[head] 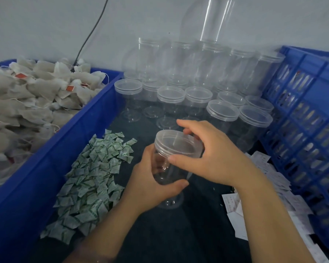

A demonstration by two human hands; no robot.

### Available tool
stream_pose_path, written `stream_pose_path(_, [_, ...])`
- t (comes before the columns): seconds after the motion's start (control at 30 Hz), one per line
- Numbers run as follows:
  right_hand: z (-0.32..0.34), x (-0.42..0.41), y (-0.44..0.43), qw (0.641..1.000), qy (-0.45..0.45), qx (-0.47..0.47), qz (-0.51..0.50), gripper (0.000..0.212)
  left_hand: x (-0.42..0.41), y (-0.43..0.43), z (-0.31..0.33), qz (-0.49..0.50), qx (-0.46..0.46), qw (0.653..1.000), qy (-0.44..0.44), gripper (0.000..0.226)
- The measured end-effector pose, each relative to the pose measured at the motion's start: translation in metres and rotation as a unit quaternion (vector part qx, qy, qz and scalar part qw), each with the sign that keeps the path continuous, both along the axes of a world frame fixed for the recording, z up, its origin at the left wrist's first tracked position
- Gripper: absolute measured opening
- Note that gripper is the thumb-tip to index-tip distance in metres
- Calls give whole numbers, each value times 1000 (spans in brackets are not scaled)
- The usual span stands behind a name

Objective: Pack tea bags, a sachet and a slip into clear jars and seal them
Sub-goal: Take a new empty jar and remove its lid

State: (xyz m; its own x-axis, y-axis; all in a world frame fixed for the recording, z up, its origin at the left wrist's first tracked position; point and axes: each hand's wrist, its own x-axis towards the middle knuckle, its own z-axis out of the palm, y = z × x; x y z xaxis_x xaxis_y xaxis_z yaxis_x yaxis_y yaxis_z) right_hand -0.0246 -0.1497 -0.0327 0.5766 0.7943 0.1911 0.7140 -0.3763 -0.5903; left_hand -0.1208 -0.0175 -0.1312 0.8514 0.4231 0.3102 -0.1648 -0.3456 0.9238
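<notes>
My left hand (pixel 150 185) grips the body of an empty clear jar (pixel 167 173) held over the dark table. My right hand (pixel 213 156) curls over its clear lid (pixel 176 142), fingers and thumb around the rim. Tea bags (pixel 27 103) with red tags fill the blue bin at the left. A heap of white-and-green sachets (pixel 91 179) lies on the table left of my hands. White paper slips (pixel 268 188) are scattered at the right.
Many lidded empty clear jars (pixel 222 114) stand and stack behind my hands up against the wall. The solid blue bin (pixel 51 164) borders the left. A blue slatted crate (pixel 308 130) holding packed goods stands at the right. A black cable (pixel 91 33) hangs down the wall.
</notes>
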Motion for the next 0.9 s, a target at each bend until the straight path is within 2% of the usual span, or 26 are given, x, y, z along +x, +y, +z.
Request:
stream_pose_path(0.03, [1,0,-2,1000,18,17,19,82,0,1,-1,3,-3,1000,-2,79])
stream_pose_path(0.1, [3,1,-4,998,44,38,33,79,-2,3,-1,13,6,1000,0,80])
stream_pose_path(0.2, [-1,-4,5,1000,7,-5,-30,108,-3,1,0,13,35,999,11,82])
stream_pose_path(0.23, [-1,-7,7,999,-9,-14,-48,110,-3,0,1,11,38,999,13,82])
stream_pose_path(0.3, [0,-9,7,999,-4,27,-27,93,-4,0,2,2,36,999,6,83])
stream_pose_path(0.37, [4,-7,1,995,32,86,45,71,-4,1,2,-14,36,999,0,85])
stream_pose_path(0.4, [5,-5,-3,991,45,107,68,68,-4,2,2,-20,37,999,1,86])
stream_pose_path(0.43, [7,-4,-6,991,50,106,67,70,-4,2,3,-23,39,999,3,85])
stream_pose_path(0.47, [8,-4,-6,995,46,78,41,80,-4,1,4,-23,41,999,5,84])
stream_pose_path(0.53, [8,-7,-1,999,2,-28,-30,110,-5,-1,5,-17,50,999,4,82])
stream_pose_path(0.57, [7,-9,1,997,-22,-64,-44,115,-5,-1,5,-15,50,999,3,81])
stream_pose_path(0.67, [7,-9,1,998,-49,-42,-19,103,-6,0,6,-31,31,999,-7,77])
stream_pose_path(0.8, [8,-2,-9,997,16,45,65,82,-3,4,3,-58,2,998,-26,80])
stream_pose_path(0.9, [5,0,-7,987,60,91,116,76,-2,7,0,-71,-9,997,-27,81])
